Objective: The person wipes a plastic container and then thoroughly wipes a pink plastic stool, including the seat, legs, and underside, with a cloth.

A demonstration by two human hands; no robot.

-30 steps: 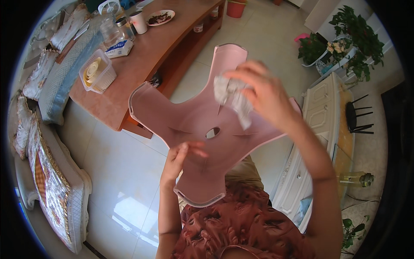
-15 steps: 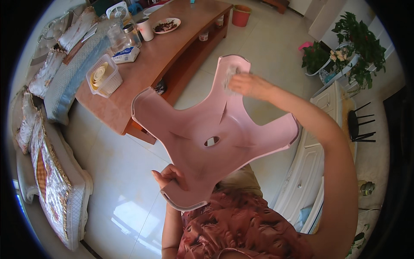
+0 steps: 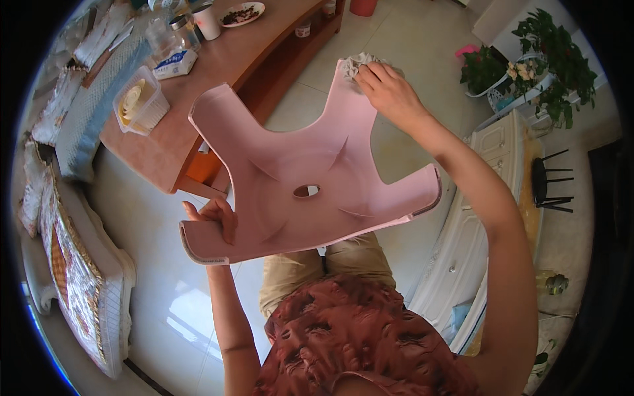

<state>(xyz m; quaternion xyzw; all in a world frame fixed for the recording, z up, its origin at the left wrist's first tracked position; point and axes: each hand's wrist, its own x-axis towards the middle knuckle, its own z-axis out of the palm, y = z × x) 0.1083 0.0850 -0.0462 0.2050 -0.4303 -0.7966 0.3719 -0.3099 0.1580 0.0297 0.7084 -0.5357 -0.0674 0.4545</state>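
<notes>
Item in hand: one pink stool [image 3: 297,158], four legs, with an oval hole [image 3: 306,191] in its middle. I find it raised off the floor [image 3: 158,237], in front of my body, its hollow underside turned up toward me.

My left hand [image 3: 216,212] is clamped on the edge of the near left leg: the fingers curl over onto the inner face, the thumb stands outside the rim, and the palm is hidden behind the plastic.

My right hand [image 3: 389,89] is closed on a crumpled pale cloth [image 3: 356,64], which lies against the tip of the far right leg. The thumb there is out of sight; I cannot tell its placement. The other two legs are free of my hands.

Surroundings: beyond the far left leg stands a brown table [image 3: 148,158], bearing a translucent basket [image 3: 155,115], a tissue packet [image 3: 176,64], a white cup [image 3: 206,23] and a plate [image 3: 259,9] of dark bits. To my right runs a cream cabinet [image 3: 456,244]; below the stool, my tan trousers [image 3: 366,264] show.
</notes>
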